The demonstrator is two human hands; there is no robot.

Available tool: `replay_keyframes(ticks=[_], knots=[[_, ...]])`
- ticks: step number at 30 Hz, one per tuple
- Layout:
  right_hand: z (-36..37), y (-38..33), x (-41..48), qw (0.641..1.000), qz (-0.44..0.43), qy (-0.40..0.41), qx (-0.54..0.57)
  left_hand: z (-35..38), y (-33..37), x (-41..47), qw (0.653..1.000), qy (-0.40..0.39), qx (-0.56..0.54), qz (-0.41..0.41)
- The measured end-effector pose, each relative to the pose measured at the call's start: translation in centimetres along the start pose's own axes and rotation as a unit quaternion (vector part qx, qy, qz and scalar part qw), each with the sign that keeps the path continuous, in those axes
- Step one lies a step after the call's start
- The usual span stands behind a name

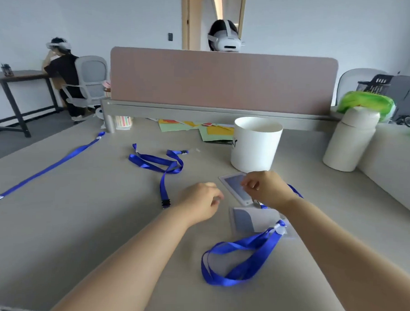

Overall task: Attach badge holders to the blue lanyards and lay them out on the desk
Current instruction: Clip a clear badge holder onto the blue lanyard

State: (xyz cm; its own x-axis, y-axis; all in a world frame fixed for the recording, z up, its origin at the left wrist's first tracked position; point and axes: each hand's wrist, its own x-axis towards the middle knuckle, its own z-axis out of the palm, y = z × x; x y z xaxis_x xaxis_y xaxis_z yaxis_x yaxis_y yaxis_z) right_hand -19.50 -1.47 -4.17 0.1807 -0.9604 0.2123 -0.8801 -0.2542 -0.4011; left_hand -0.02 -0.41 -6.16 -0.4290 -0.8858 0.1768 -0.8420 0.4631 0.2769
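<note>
Right hand (266,188): fingers (251,185) curled narrow at the right edge of the far badge holder (234,187); they seem to pinch it. The holder sits just near the white cup (256,145).
Left hand (202,200): fingers (211,186) curled in, just left of that holder and apart from it. I see nothing in them and cannot tell whether they pinch something small.

Near badge holder (253,219): on the table (79,220), clipped to the looped lanyard (239,262) at its right corner.
Tangled lanyard (156,162): centre of the table, no holder on it.
Straight lanyard (46,169): far left, laid out, no holder that I can see.

Risks, as I judge them:
- The far holder could slip from so light an edge grip while I work on its slot.
- My right forearm hangs over the near holder and could drag it and bunch its loop.
- Pulling one end of the tangled lanyard may tighten the knot.

Hard to make out:
- A blue strap (296,193) runs under my right wrist; where it ends, and whether it is joined to the far holder, is covered.
- The contact under my right fingers is hidden.
- The clip on the near holder is blurred.
</note>
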Motion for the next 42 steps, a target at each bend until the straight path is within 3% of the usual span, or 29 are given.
replay_keyframes(ticks=[4,7,13,20,27,37,42], knots=[[-1.1,1.9,-2.5,0.999,-0.006,-0.041,-0.004,1.0,2.4,0.5,0.993,-0.065,-0.035,0.093],[-1.5,2.6,-3.7,0.999,0.005,-0.031,-0.009,1.5,2.9,0.8,0.990,-0.083,-0.007,0.109],[-0.7,4.4,-5.0,0.996,0.066,-0.053,0.027,1.2,4.8,1.5,0.988,-0.071,0.118,0.070],[-0.4,5.7,-5.5,0.999,0.046,-0.014,0.018,1.5,4.7,1.7,0.992,-0.118,0.024,0.027],[-0.1,4.7,-5.3,0.995,0.078,-0.065,0.004,0.1,3.4,1.1,0.985,-0.163,-0.030,-0.036],[-0.6,0.5,-3.8,0.993,0.096,-0.050,0.047,-1.5,2.5,0.7,1.000,0.003,-0.025,0.015],[-0.2,-0.3,-2.2,0.985,0.100,-0.064,0.127,-1.8,1.6,0.7,0.994,0.106,0.022,-0.024]])
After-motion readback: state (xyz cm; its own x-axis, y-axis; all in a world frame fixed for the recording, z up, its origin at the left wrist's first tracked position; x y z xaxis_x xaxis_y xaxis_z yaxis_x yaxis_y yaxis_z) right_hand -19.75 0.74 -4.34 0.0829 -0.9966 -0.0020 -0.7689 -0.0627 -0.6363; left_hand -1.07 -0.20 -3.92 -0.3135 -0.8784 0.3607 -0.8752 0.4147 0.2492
